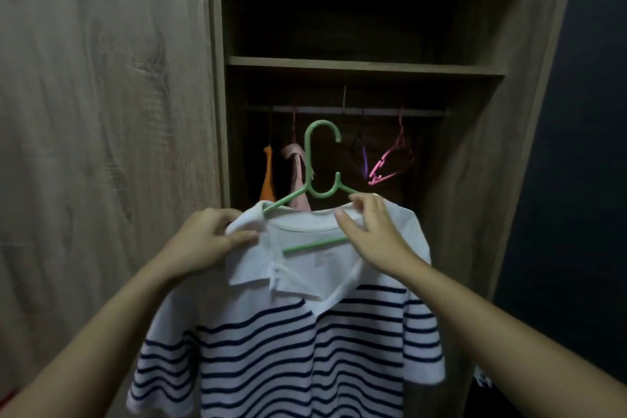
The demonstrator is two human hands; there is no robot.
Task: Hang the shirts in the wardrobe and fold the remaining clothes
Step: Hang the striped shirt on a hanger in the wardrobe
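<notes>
your left hand (207,237) pinches shirt (288,332) collar, right hand (373,234) grips shoulder over hanger (320,159); hook upright, below and in front of rail (346,110).

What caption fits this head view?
Left hand and right hand grip a striped shirt on a green hanger, facing the wardrobe.

The striped polo shirt (288,349) runs off the bottom edge, the green hanger (320,159) disappears inside its collar and beneath the right hand (376,237), and the wardrobe (475,146) above its shelf (363,64) is too dark to make out.
</notes>
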